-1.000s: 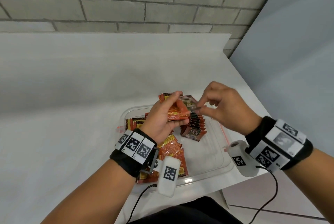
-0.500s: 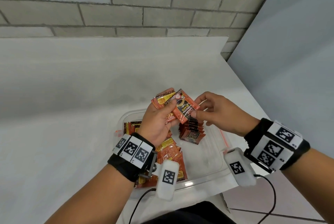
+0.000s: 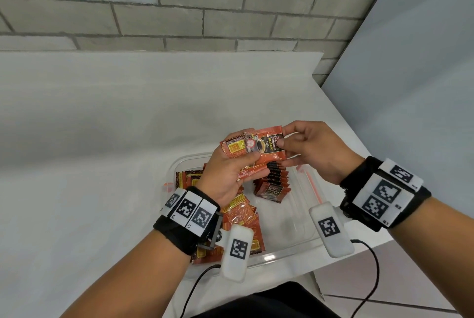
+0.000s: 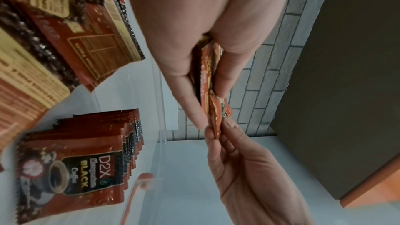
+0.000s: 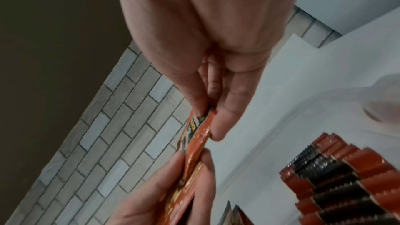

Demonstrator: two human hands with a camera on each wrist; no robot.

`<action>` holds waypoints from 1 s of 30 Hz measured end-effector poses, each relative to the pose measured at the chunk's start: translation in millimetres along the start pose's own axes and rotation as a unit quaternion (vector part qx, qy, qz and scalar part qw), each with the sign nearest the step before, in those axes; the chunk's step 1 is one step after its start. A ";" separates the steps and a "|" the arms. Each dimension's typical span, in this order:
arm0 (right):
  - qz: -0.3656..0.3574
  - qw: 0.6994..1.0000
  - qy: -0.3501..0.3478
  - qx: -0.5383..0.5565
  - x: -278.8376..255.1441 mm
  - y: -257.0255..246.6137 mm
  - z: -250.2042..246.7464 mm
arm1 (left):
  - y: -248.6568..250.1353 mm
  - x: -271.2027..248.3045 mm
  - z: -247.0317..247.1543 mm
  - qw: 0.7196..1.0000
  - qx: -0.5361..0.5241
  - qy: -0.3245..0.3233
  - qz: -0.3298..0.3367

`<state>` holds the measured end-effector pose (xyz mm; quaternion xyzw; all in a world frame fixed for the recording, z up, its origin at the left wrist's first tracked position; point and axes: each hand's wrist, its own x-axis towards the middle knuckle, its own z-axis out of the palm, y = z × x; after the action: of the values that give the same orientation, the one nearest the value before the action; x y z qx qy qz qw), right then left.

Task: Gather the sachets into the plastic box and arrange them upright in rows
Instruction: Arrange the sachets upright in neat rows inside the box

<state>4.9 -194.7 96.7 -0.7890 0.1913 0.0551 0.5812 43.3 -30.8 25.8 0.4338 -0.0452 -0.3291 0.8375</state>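
The left hand (image 3: pixel 228 171) grips a small bundle of sachets (image 3: pixel 238 149) above the plastic box (image 3: pixel 302 238), thumb on the near face and fingers (image 4: pixel 190 102) behind, while the right hand (image 3: pixel 315 149) pinches the front sachet (image 3: pixel 266 147) of that bundle by its right end, thumb on the printed face and fingers underneath. That front sachet lies with its long axis running from one hand across to the other, roughly level, so its free end points into the left fingers and its pinched end sits at the right fingertips; the right hand is the one placed to draw it away. Straight below the right fingers, inside the box, stands the row of upright sachets (image 3: pixel 273 184), leaning slightly, and the sachet probably has to be turned on end to join it. Loose sachets (image 3: pixel 241 217) lie flat in the box under the left wrist, and more stand at its far left wall. Compared with half a second ago, the front sachet has swung from a slant to nearly level, and the right thumb now sits further onto its face. The box rests at the near corner of the desk (image 3: pixel 77 163).
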 end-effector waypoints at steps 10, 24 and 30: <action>-0.024 0.999 0.013 -0.020 4.1 -8.2 -13.5 | -2.8 0.2 0.3 1.000 0.025 -0.012 -0.004; -0.064 0.900 -0.082 -0.423 -10.3 18.7 -14.9 | 7.1 4.0 -2.4 0.995 -0.040 0.086 -0.002; -0.045 0.830 -0.117 -0.543 -5.0 37.2 5.4 | 7.5 3.2 -0.5 0.996 -0.016 0.090 -0.018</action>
<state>-12.5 -197.8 63.2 -0.9728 0.0254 0.2161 0.0789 49.8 -29.3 30.6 0.4494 0.0435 -0.3039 0.8389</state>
